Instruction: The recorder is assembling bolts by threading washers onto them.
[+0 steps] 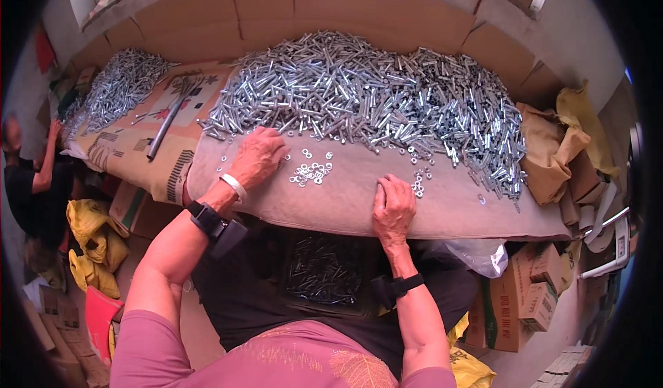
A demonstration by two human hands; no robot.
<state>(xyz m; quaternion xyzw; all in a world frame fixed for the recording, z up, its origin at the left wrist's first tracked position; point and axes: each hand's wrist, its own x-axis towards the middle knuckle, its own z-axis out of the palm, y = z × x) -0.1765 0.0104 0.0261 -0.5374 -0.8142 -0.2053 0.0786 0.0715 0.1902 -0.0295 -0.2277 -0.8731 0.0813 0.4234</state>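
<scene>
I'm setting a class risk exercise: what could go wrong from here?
The large heap of metal pieces slopes toward the left hand; loose pieces might slide down among the small rings. A sweep of the right hand, near the front edge of the cloth-covered surface, could knock rings off, perhaps into the dark container below.

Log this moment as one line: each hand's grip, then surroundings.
left grip: near metal pile, hold unclear | right grip: over pinkish cloth, beside small rings, hold unclear | dark metal pieces: below cloth's front edge
</scene>
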